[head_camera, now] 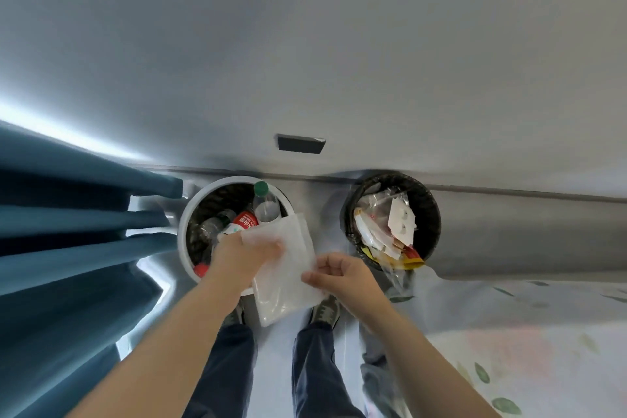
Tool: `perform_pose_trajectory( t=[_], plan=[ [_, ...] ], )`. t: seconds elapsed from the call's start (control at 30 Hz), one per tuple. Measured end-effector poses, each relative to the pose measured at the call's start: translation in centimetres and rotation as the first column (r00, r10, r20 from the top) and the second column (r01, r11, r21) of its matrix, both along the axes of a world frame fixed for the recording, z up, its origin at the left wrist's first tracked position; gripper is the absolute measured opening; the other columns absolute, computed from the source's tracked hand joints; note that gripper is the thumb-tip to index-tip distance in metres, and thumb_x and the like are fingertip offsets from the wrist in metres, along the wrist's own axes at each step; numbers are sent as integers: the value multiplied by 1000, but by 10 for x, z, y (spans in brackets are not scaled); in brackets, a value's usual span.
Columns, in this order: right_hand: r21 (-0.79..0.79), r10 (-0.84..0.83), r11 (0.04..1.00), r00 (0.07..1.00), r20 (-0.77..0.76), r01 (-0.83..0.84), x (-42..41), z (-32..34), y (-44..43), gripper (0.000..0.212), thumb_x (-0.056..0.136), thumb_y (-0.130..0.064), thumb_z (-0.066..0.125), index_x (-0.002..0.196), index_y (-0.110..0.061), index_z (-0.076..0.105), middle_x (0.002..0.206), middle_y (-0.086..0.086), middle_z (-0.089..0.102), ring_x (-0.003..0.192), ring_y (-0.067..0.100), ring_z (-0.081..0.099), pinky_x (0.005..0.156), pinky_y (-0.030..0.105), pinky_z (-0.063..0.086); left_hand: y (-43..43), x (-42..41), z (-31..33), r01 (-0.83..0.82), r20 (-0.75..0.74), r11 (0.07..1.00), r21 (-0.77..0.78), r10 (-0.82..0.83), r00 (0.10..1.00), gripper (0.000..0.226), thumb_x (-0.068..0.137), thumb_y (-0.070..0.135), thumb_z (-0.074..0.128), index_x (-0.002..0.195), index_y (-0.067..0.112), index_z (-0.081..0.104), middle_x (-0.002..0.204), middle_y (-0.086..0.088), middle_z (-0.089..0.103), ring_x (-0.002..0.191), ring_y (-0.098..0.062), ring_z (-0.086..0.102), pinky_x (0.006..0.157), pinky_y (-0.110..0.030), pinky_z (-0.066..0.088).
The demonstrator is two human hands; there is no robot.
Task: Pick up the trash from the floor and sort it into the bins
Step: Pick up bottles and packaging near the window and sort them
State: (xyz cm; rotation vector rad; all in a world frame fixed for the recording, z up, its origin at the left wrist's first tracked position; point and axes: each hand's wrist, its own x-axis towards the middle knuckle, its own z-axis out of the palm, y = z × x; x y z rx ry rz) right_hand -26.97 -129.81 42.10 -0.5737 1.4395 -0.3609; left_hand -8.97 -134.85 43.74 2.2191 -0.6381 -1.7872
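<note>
A white translucent plastic bag (288,268) hangs between both hands, in front of my legs. My left hand (246,253) grips its upper left corner, just over the near rim of the white bin (190,210). My right hand (339,276) pinches the bag's right edge. The white bin holds several plastic bottles, one with a green cap (261,188) and one with a red label (245,221). To the right stands a black bin (431,214) filled with paper scraps and wrappers (400,220).
Both bins stand against a grey wall with a baseboard (509,195). Blue curtains (68,231) hang at the left. A bed with a leaf-print sheet (526,349) fills the lower right. My two shoes (324,310) are on the floor below the bag.
</note>
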Motion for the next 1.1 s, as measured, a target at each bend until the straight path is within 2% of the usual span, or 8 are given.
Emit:
perform_pose_trajectory(
  t=[0.1,0.2,0.3,0.4,0.6,0.8,1.0,1.1],
  plan=[
    [-5,-80,997,995,-58,80,-28,-7,6,6,81,-9,74,81,-10,68,78,5,71,72,14,66,72,27,56,-1,-27,-5,69,18,997,19,-69,997,8,80,10,73,80,15,66,87,-8,68,89,-29,65,84,-44,54],
    [-8,-195,980,964,-178,197,-58,-19,14,6,83,-9,71,78,-9,66,80,16,70,76,27,64,83,49,55,0,-48,-17,242,103,970,21,-242,965,25,80,17,72,105,14,70,95,2,68,98,-22,64,93,-36,51],
    [-47,-241,969,881,-407,243,-87,-29,20,9,84,-10,66,77,-5,63,75,10,64,70,20,58,71,40,54,1,-67,-26,326,96,945,6,-325,941,31,81,20,71,111,15,65,96,3,67,88,-17,63,79,-25,49],
    [-56,-250,963,801,-544,263,-117,-36,22,11,86,-12,63,76,-7,60,70,4,58,62,15,51,57,27,43,1,-87,-33,427,103,904,2,-425,899,27,80,20,70,107,17,65,100,0,67,83,-17,60,75,-22,46],
    [-97,-158,987,617,-771,131,-162,-53,9,11,88,-14,55,96,-12,62,83,3,64,70,19,56,53,25,39,2,-110,-45,462,105,886,42,-464,880,25,75,20,69,100,17,69,94,-7,71,75,-19,59,77,-32,51],
    [-10,85,991,688,-721,-132,-169,-62,-10,31,90,-15,56,120,-13,59,115,5,65,102,21,61,82,30,48,2,-116,-48,519,159,855,23,-515,842,22,79,18,67,101,18,68,90,0,67,81,-19,62,84,-35,53],
    [-27,40,996,722,-690,-80,-159,-49,-1,30,86,-10,52,113,-13,62,111,6,68,98,21,62,84,35,53,8,-114,-38,543,166,840,10,-537,827,25,83,20,65,108,16,66,96,-1,68,78,-17,61,77,-27,51],
    [-14,142,977,705,-694,-211,-150,-30,8,29,88,-15,54,115,-16,61,112,1,66,100,21,61,84,33,51,15,-112,-20,566,213,824,-29,-548,809,25,85,18,62,110,14,64,91,4,63,72,-7,56,61,-11,42]
  ],
)
